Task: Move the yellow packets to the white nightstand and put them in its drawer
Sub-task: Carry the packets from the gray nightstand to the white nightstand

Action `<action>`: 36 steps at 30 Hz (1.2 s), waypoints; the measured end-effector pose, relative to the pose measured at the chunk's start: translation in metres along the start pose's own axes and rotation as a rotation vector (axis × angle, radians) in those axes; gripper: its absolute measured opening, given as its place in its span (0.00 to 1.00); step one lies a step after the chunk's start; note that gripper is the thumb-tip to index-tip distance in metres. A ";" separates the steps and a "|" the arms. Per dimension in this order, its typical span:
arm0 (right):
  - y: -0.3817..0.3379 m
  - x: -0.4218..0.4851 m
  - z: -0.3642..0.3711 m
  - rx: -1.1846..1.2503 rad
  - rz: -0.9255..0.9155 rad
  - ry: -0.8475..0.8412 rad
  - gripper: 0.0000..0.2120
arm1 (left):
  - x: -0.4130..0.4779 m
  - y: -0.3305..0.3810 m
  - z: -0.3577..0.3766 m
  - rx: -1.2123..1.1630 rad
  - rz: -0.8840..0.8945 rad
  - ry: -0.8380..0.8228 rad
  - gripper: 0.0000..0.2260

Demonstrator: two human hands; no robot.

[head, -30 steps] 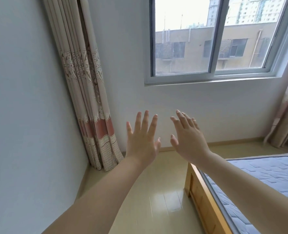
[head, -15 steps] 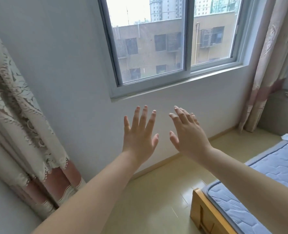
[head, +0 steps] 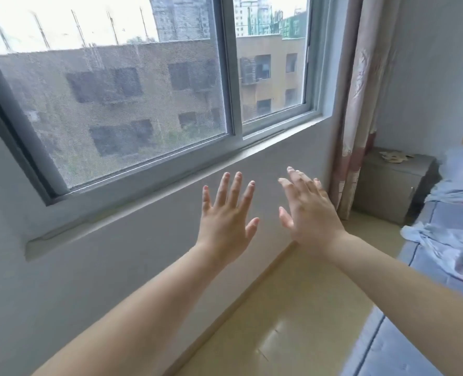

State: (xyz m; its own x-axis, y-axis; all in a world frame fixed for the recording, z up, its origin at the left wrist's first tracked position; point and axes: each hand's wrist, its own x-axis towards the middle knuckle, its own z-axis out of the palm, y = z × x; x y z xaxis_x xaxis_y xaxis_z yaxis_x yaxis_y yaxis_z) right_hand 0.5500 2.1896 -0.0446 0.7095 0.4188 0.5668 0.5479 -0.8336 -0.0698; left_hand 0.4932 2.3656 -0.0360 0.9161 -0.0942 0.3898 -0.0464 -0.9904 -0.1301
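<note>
Now both the left hand and right hand hover empty, fingers spread, before the wall.

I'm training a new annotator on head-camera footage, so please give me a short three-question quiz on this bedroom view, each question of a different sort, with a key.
1. True or false: the left hand and the right hand are both open and hold nothing.
2. Where does the nightstand stand?
A) left of both hands
B) in the corner, between the curtain and the bed
C) on top of the bed
3. Fill in: the tan items lie on the nightstand's ____.

Key: 1 true; 2 B; 3 top.
</note>
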 end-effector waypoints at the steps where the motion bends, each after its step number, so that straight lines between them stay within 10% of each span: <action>1: 0.010 0.017 0.013 -0.003 0.019 -0.001 0.27 | 0.025 -0.002 0.012 -0.017 0.010 -0.006 0.32; 17: 0.241 0.265 0.186 -0.333 0.470 -0.070 0.27 | 0.446 0.016 0.230 -0.269 0.449 -0.043 0.32; 36: 0.714 0.319 0.235 -0.490 0.951 -0.206 0.29 | 0.841 0.362 0.403 -0.353 0.874 -0.140 0.30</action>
State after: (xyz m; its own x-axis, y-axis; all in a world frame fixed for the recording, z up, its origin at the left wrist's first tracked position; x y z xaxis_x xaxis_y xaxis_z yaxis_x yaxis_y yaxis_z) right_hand 1.2718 1.8122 -0.1061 0.8353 -0.4592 0.3023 -0.4683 -0.8823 -0.0464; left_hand 1.4070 1.9682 -0.1226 0.5386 -0.8253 0.1697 -0.8340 -0.5509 -0.0321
